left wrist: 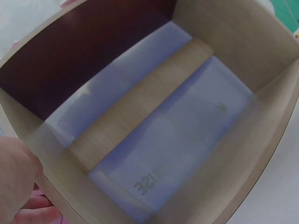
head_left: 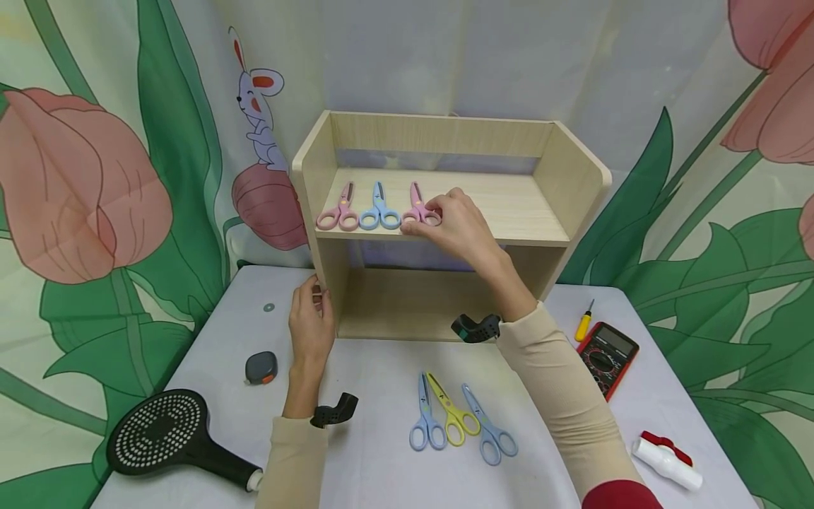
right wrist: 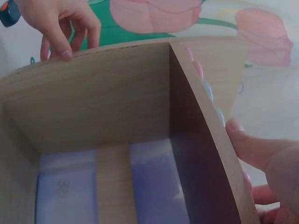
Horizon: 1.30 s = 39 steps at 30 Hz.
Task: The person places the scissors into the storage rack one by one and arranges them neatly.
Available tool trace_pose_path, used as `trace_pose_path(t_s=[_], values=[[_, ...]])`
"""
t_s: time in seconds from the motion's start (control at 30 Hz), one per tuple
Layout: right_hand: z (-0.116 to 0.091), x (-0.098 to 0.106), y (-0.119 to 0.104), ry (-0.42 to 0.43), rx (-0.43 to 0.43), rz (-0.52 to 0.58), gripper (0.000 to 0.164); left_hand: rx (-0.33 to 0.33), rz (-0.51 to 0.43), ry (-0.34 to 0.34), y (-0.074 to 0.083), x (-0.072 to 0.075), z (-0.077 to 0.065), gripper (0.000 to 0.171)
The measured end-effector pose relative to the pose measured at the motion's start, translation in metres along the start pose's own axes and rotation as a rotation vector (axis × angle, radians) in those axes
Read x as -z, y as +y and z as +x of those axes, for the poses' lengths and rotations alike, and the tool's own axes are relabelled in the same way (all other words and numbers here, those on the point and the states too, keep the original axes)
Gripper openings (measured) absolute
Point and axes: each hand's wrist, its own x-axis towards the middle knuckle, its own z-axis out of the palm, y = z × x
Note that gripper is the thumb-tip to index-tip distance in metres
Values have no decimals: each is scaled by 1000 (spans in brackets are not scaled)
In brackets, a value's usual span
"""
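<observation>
On the upper board of a pale wooden shelf (head_left: 509, 201) stands a row of pink scissors (head_left: 345, 208), blue scissors (head_left: 379, 208) and another pair of pink scissors (head_left: 416, 198). My right hand (head_left: 461, 223) pinches the handles of this rightmost pink pair, with the thumb at the board's front edge. In the right wrist view the board hides most of the row. My left hand (head_left: 309, 325) touches the outside of the shelf's left side panel near its front edge, fingers loosely bent. Blue scissors (head_left: 424, 413), yellow scissors (head_left: 454, 410) and more blue scissors (head_left: 488, 425) lie on the table before the shelf.
Left on the table are a black shower head (head_left: 159, 433), a tape measure (head_left: 261, 367) and a small washer (head_left: 269, 307). To the right lie a yellow screwdriver (head_left: 583, 325), a red-black multimeter (head_left: 607, 359) and a white valve with a red handle (head_left: 668, 463). A printed curtain hangs behind.
</observation>
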Motion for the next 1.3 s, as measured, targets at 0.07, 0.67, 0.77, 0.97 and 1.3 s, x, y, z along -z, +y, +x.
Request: trace_pose_path(t_s=[0.07,0.67,0.77,0.97,1.3], values=[[1,-1,1,-1,-6,-11,71,-2,2,-1,0,0,0,35],[-70,-26,2,372,293,-67,72,-1,-3,6,1,0,1,34],[-88,-41,8,359,305,-90,77,7,0,3,0,0,0,35],[-124,-81,26,212,258,-110,83,6,6,3,-1,1,0,35],[-188,-135,71,-20,193,-153,84,6,-5,-9,-1,0,0,34]])
